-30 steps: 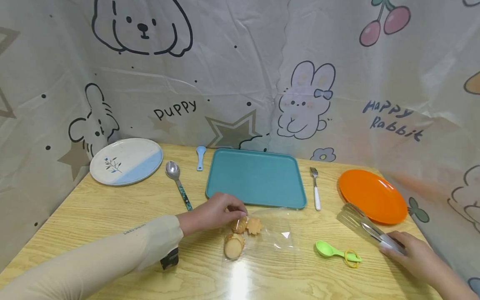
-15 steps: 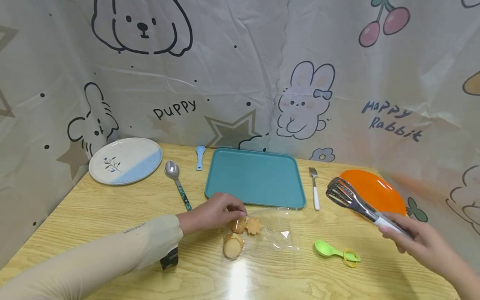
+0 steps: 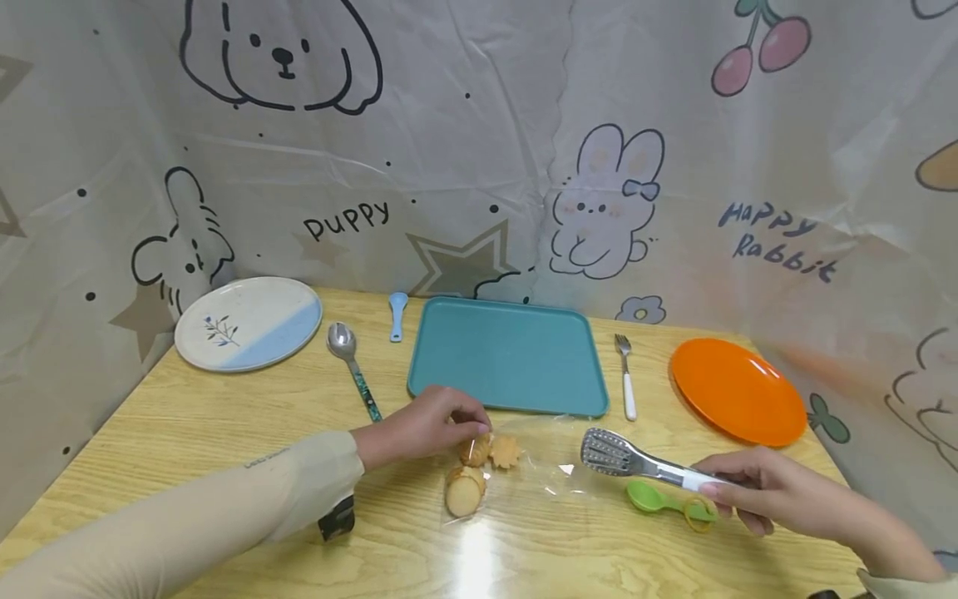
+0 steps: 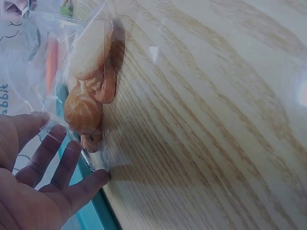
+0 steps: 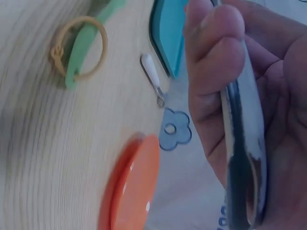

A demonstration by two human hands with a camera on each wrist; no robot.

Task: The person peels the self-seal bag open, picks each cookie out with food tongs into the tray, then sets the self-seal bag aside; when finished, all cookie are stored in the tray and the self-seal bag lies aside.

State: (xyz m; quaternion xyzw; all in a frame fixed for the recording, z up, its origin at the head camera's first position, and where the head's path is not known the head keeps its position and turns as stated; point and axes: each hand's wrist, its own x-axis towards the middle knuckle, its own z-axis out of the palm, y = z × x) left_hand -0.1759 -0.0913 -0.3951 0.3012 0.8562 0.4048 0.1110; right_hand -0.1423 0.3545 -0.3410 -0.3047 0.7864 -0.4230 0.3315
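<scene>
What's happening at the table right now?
A person's left hand holds the edge of a clear plastic bag with small golden-brown baked pieces inside. Their right hand grips silver metal tongs with white handle panels, slotted end pointing toward the bag. Whether the tongs touch the bag is hard to tell. A teal rectangular tray lies just beyond the bag.

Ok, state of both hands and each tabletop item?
Left hand: pinching the clear bag
Right hand: gripping the tongs
Tongs: held, head pointing towards the bag
Clear bag: pastries inside, opening unclear
Teal tray: face up
White-and-blue plate: face up
Orange plate: face up
Metal spoon: lying flat
Blue spoon: lying flat
Fork: lying flat
Green spoon: lying flat, yellow ring at handle
</scene>
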